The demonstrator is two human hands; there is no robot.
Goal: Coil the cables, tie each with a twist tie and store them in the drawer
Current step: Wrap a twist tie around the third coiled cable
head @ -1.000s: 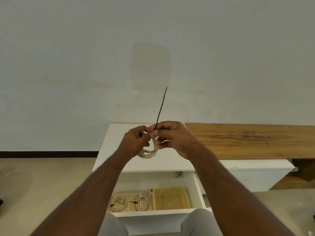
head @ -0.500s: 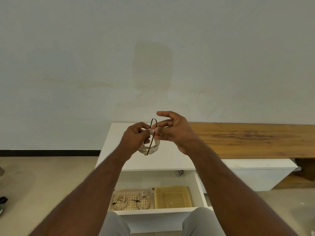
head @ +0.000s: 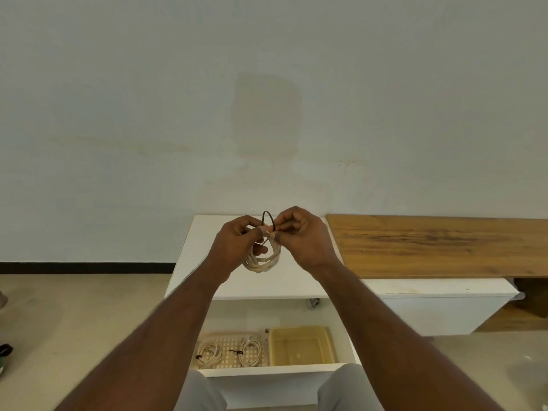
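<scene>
Most of the view is filled by a big pale wall (head: 267,99), with a beige floor (head: 74,315) seen below it. Against the wall a long brown wooden board (head: 439,244) is laid on a low white cabinet (head: 237,283).

One white drawer (head: 278,373) is pulled open under the cabinet top. Two containers are kept side by side in it. One clear yellow plastic tub (head: 301,345) is seen on the right, and nothing can be seen inside it. One cream tray with small holes (head: 228,351) is seen on the left. Two coiled white cables (head: 210,353) are laid in this tray, and each is tied with a small black tie.

Above the cabinet top, one more coiled white cable (head: 262,259) is held up in the air by two hands. It is gripped by the curled fingers of the left hand (head: 237,247). One thin black twist tie (head: 268,222) is bent into a loop over the top of the coil. Its end is pinched between the thumb and fingers of the right hand (head: 302,241).
</scene>
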